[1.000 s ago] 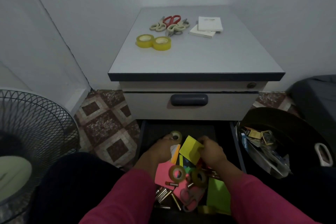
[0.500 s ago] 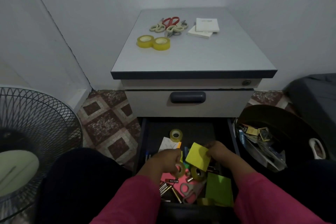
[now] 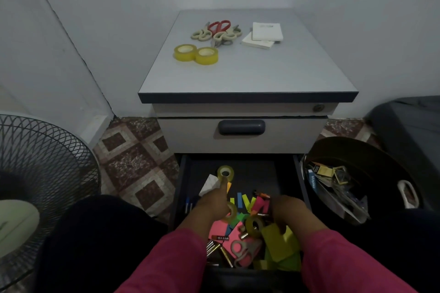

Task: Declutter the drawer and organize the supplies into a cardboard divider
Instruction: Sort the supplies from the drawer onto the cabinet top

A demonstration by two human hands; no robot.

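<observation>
The bottom drawer (image 3: pixel 184 188) stands open, cluttered with pink sticky notes (image 3: pixel 220 228), pink scissors (image 3: pixel 242 250), batteries (image 3: pixel 214 247), coloured flags (image 3: pixel 242 200) and a tape roll (image 3: pixel 254 225). My left hand (image 3: pixel 212 209) curls its lower fingers around a small tape roll (image 3: pixel 232 212), while its index finger stretches out to touch another small tape roll (image 3: pixel 225 172) at the back of the drawer. My right hand (image 3: pixel 289 211) grips a yellow sticky pad (image 3: pixel 277 239) low over the drawer's right side, above a green pad (image 3: pixel 289 263).
On the cabinet top (image 3: pixel 262 74) lie several scissors (image 3: pixel 216 32), two yellow tape rolls (image 3: pixel 195 54) and white note pads (image 3: pixel 264 35). The upper drawer (image 3: pixel 241 127) is closed. A fan (image 3: pixel 35 173) stands at left, and a black bin (image 3: pixel 371 164) holding scraps at right.
My right hand has lowered the yellow pad toward the drawer's right front. My left hand moved forward and its index finger reached out to the far tape roll.
</observation>
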